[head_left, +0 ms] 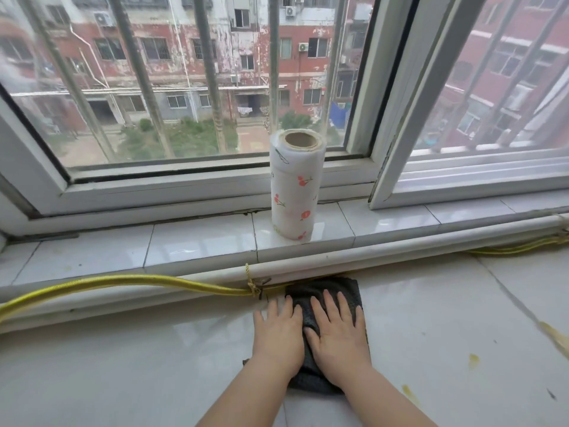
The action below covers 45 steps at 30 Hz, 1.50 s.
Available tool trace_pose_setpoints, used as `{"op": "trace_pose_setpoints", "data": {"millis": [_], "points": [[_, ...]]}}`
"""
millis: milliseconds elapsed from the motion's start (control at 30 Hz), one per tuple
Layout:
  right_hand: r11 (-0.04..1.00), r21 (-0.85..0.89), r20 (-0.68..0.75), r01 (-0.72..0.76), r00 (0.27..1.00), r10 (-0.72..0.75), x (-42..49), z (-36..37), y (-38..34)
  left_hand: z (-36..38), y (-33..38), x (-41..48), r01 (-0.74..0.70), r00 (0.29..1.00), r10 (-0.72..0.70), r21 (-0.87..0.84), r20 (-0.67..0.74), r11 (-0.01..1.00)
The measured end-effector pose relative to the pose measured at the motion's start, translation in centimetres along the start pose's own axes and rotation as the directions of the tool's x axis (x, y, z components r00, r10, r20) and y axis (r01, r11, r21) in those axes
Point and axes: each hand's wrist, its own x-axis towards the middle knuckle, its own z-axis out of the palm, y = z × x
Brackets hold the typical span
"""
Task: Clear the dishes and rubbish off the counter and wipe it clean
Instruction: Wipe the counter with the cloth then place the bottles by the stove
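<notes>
A dark grey cloth [331, 289] lies flat on the white tiled counter [123, 365], pushed up against the white pipe at the back. My left hand [278, 332] presses on its left edge with straight fingers, partly on the tile. My right hand [337, 331] lies flat on the middle of the cloth, fingers spread. Yellow stains [473, 359] mark the counter to the right of the cloth.
A roll of printed kitchen paper [295, 186] stands upright on the tiled window sill [197, 241]. A yellow hose [123, 282] is tied along a white pipe [400, 241] between sill and counter. Behind them is a barred window.
</notes>
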Motion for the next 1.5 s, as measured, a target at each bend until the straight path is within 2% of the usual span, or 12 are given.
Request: {"op": "trace_pose_setpoints", "data": {"millis": [300,567,733,1067,1500], "points": [[0.997,0.005,0.044,0.08,0.996,-0.08,2.6,0.6,4.7,-0.8,3.9,2.1,0.107,0.994,-0.106,-0.02,0.009,0.994],[0.998,-0.002,0.074,0.06,0.995,-0.06,1.7,-0.4,10.0,-0.9,8.8,2.3,0.068,0.997,-0.065,-0.074,0.046,0.995],[0.999,0.001,0.11,0.042,0.993,-0.042,-0.3,-0.7,10.6,-0.3,10.0,0.7,0.074,0.995,-0.069,-0.072,0.07,0.995],[0.999,-0.022,0.159,0.03,0.987,-0.026,-5.9,-0.4,6.9,1.9,7.8,-5.0,0.061,0.997,-0.059,-0.028,0.054,0.998],[0.988,-0.002,0.172,0.154,0.973,-0.152,-14.8,2.0,-1.1,5.9,1.9,-16.2,0.146,0.988,-0.142,-0.057,0.069,0.988]]}}
